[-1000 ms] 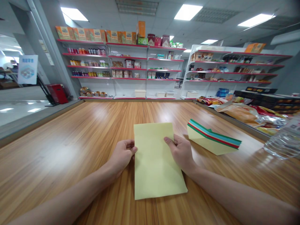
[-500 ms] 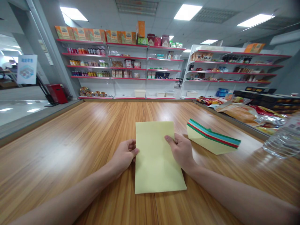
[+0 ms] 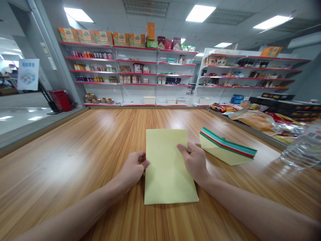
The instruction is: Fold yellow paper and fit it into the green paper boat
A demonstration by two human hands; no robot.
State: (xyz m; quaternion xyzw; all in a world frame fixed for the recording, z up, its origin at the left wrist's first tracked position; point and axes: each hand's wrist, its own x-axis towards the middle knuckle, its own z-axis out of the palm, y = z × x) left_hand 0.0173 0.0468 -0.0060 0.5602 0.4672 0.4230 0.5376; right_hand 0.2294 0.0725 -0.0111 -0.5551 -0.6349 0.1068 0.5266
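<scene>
Between my hands, a pale yellow sheet of paper [image 3: 167,174] is held up over the wooden table, its lower edge toward me. My left hand [image 3: 134,166] pinches the sheet's left edge, thumb in front and fingers curled at the side. On the right edge, my right hand [image 3: 195,162] grips with its thumb lying on the front face; its other fingers are hidden behind the paper. Just right of that hand rests a folded stack of coloured paper [image 3: 228,149], with green, blue, red and yellow layers showing along its upper edge.
A clear plastic bottle [image 3: 302,154] lies at the right of the wooden table [image 3: 75,160]. Bagged snacks [image 3: 258,120] and black boxes [image 3: 283,103] are heaped beyond the right edge. Stocked shelves [image 3: 136,83] stand behind the table, and a red case [image 3: 60,100] is at the left.
The yellow sheet has tilted a little, its lower edge rising slightly. Both hands keep the same hold on its sides, and the folded stack stays where it was.
</scene>
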